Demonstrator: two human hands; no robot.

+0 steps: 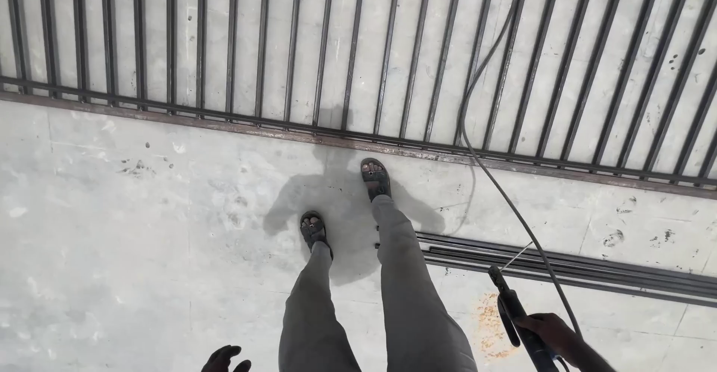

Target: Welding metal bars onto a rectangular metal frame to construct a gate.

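My right hand at the lower right grips a black welding electrode holder with a thin rod sticking out of its tip. A grey cable runs from the holder up across the floor and over the metal grille. At the bottom edge my left hand, in a dark glove, holds nothing. Below me are my legs in grey trousers and my feet in black sandals. The right foot stands close to the frame of a large grille of dark steel bars lying flat on the concrete.
Several long dark steel bars lie bundled on the floor to the right, just past the rod's tip. A rusty orange stain marks the concrete near the holder. The grey concrete floor stretches to the left.
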